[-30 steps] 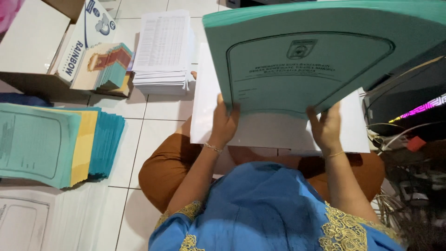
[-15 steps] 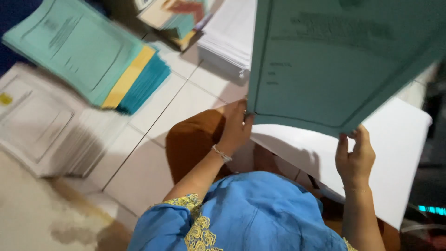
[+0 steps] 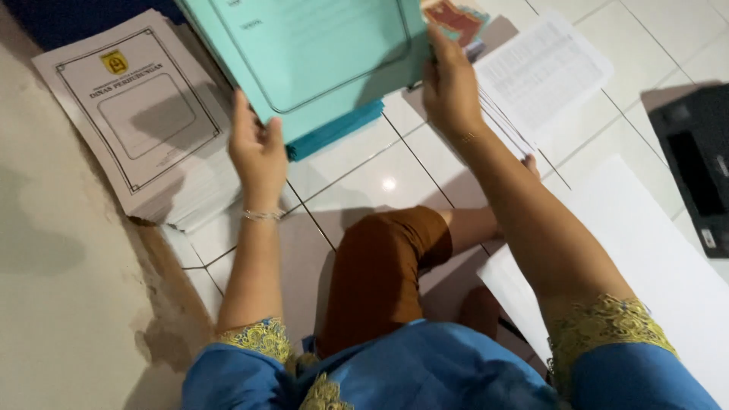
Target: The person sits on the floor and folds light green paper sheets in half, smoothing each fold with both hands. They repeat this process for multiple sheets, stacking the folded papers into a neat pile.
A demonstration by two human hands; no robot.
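Observation:
I sit on a tiled floor and hold a teal paper folder (image 3: 319, 53) out in front of me with both hands. My left hand (image 3: 257, 152) grips its lower left edge and wears a thin bracelet. My right hand (image 3: 449, 87) grips its right edge. Right under the folder lies a stack of teal folders (image 3: 334, 130) on the floor. My bent knee in brown trousers (image 3: 380, 266) is below the hands.
A stack of white printed covers (image 3: 144, 121) lies on the left. Printed sheets (image 3: 543, 72) lie at the upper right, large white sheets (image 3: 645, 258) at the right, and a black device (image 3: 695, 167) at the far right edge. A pale wall (image 3: 68, 319) runs along the left.
The view has swung left. Both hands have carried the teal folder from over my lap to above the teal stack on the floor.

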